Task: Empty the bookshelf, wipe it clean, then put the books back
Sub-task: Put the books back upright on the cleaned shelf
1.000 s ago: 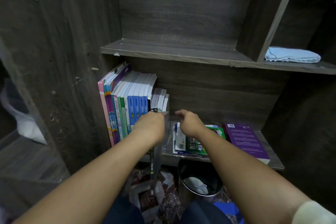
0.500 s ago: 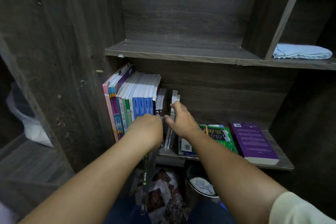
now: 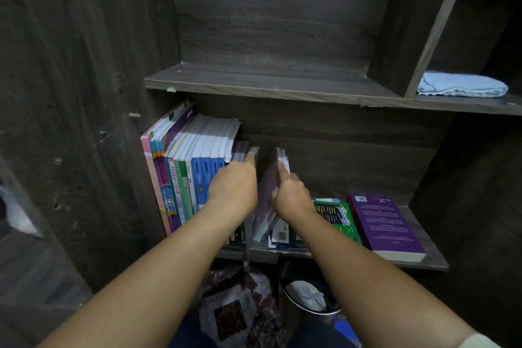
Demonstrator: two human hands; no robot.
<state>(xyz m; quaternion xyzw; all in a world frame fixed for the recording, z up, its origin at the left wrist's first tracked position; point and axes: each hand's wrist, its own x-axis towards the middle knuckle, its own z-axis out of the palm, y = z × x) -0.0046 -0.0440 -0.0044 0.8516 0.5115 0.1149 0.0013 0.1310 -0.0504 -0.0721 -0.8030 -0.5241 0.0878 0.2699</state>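
A row of upright books (image 3: 197, 167) fills the left end of the lower shelf (image 3: 423, 261). My left hand (image 3: 234, 189) rests against the small white-edged books (image 3: 240, 150) at the row's right end, index finger straight along their top; its other fingers are hidden. My right hand (image 3: 291, 195) grips a few thin books with a greyish-purple cover (image 3: 267, 192), tilted right beside the row, their bottom edge on the shelf. A green book (image 3: 336, 217) and a purple book (image 3: 387, 223) lie flat to the right.
A folded light-blue cloth (image 3: 463, 87) lies in the upper right compartment. The upper shelf board (image 3: 268, 82) is bare. Below the shelf stand a dark bin (image 3: 308, 294) with crumpled paper and patterned paper (image 3: 231, 311). A greyish strip (image 3: 245, 248) hangs under my left wrist.
My right hand lifted thin books off the flat pile and stood them up beside the row. My left hand moved up the small books and stretched out its index finger.
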